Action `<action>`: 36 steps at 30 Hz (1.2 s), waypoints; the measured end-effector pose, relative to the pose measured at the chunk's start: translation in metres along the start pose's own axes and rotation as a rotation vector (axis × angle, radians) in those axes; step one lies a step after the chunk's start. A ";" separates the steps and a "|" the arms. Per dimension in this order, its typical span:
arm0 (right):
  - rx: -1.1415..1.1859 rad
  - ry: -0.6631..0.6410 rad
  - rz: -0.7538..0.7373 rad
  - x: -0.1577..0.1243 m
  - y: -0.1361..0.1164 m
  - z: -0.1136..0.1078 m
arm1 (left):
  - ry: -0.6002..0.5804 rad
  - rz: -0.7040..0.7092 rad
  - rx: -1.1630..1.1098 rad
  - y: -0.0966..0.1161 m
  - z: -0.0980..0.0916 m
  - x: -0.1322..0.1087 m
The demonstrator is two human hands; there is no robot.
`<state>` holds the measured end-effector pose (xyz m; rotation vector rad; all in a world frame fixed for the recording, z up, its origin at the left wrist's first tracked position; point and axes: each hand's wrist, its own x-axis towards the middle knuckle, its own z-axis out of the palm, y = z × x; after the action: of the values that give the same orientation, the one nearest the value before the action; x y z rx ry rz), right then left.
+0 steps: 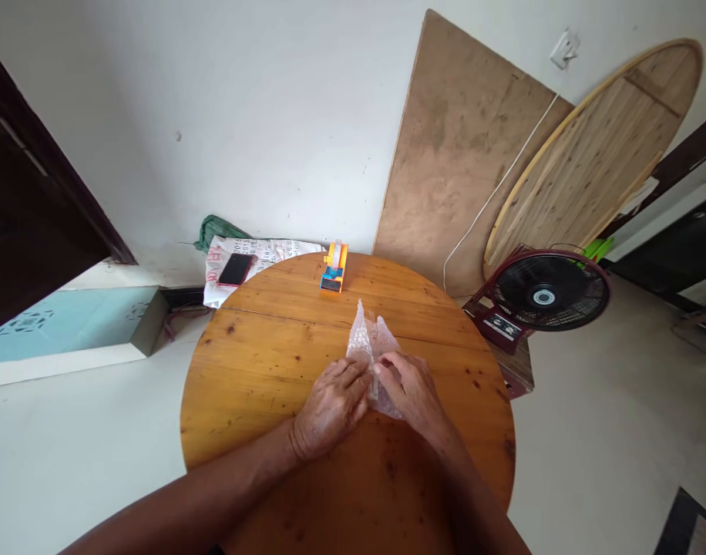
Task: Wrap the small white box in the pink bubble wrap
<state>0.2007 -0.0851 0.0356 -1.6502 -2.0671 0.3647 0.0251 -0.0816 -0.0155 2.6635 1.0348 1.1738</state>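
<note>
The bubble wrap lies near the middle of the round tabletop. Its far end stands up loose in crumpled peaks, and its near end is caught between the two hands. The sheet looks light and springy. If the pinch slackens on either side, it would likely open out or slide away across the smooth wood. Too hard a squeeze could burst bubbles or tear the film where the fingertips meet.

The left hand rests knuckles up, with its fingers bent close together and their tips on the wrap's near edge. The right hand faces it, thumb and fingers drawn narrow on the same edge. Both hands grip the sheet and almost touch each other. Whether anything sits inside the wrap cannot be told.

At the tabletop's far edge an orange and blue box stands well apart. Beyond the far left edge, off the table, a phone lies on a printed bag. A fan stands past the right edge.
</note>
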 end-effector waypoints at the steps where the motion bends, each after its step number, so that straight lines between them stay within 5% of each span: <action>1: -0.034 -0.024 0.009 0.004 -0.004 -0.003 | -0.019 -0.005 -0.006 0.000 0.000 0.000; 6: -0.195 -0.244 0.066 0.045 -0.023 -0.013 | -0.045 -0.022 -0.028 0.000 -0.001 0.000; 15: 0.013 -0.383 0.195 0.114 -0.024 0.007 | -0.044 -0.028 -0.017 0.000 0.001 -0.001; 30: 0.070 -0.189 0.283 0.113 0.008 0.032 | -0.091 -0.049 -0.026 0.003 -0.004 0.002; 36: 0.104 -0.143 0.256 0.111 0.013 0.020 | -0.082 -0.020 -0.029 0.001 -0.006 0.001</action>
<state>0.1830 0.0266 0.0338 -1.8762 -1.9008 0.6814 0.0221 -0.0831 -0.0102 2.6485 1.0205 1.0578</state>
